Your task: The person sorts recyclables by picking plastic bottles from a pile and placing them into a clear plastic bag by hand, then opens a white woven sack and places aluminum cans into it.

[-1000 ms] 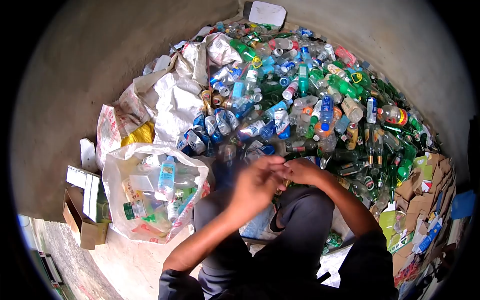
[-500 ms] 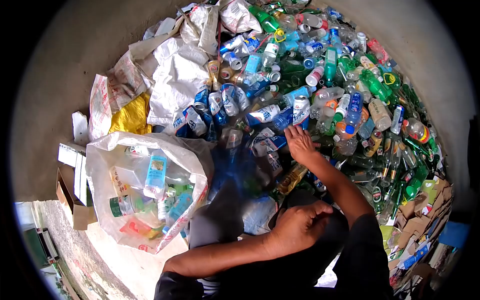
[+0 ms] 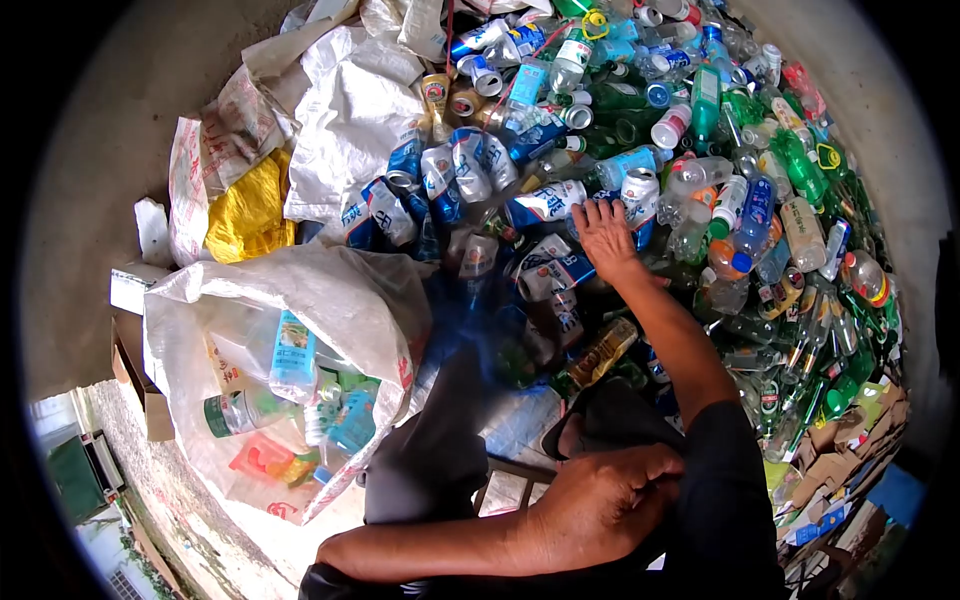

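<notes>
Pointing lengthwise away, a can (image 3: 642, 190) seemingly touches the spread right hand (image 3: 608, 242), the left hand (image 3: 603, 502) loosely clenched.

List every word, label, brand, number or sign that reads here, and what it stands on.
"爽", a probable reading: leftmost blue-and-white can.
Can by the right hand, upright end up: print too small.
Light-blue bottle label in the open sack: characters too small.
Open sack: red print, unreadable.
Other labels: too small, turned or blurred. No number or sign reads.
</notes>
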A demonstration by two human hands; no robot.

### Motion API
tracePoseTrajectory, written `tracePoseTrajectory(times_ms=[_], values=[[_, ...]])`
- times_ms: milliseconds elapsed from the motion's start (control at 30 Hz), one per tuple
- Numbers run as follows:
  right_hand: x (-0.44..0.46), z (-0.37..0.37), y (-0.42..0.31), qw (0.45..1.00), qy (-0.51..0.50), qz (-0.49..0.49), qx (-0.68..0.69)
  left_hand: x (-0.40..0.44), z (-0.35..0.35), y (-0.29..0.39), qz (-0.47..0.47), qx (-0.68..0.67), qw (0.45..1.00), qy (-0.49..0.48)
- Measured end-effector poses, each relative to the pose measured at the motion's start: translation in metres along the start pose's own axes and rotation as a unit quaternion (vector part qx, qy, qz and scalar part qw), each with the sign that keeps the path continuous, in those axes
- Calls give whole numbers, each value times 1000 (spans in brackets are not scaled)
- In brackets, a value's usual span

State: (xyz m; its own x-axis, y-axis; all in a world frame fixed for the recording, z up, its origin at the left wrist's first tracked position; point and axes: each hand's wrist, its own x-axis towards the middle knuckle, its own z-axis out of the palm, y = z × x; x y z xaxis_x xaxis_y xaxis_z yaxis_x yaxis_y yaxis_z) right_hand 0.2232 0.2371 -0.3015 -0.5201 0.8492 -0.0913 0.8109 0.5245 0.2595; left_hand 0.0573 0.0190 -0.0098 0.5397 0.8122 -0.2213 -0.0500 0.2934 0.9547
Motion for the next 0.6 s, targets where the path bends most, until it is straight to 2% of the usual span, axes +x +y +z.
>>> tracePoseTrajectory(times_ms=[67,200,300,433,533,600], values=[[0,5,1,1000,15,-10,-5,1,-2,5,-27,-2,999,-19],[-6,-22,1,998,0,-51,-39,0,-1,3,-16,14,1000,-21],[-19,-22,-5,997,71,-40,14,-1,1,1,1,29,999,-26],[-59,-62,-10,982,110,-12,150,-1,5,-4,33,58,998,-18],[-89,-64,-10,963,137,37,228,-2,7,-7,42,43,998,-19],[-109,-68,-12,944,134,115,278,-3,10,-11,41,30,999,-16]])
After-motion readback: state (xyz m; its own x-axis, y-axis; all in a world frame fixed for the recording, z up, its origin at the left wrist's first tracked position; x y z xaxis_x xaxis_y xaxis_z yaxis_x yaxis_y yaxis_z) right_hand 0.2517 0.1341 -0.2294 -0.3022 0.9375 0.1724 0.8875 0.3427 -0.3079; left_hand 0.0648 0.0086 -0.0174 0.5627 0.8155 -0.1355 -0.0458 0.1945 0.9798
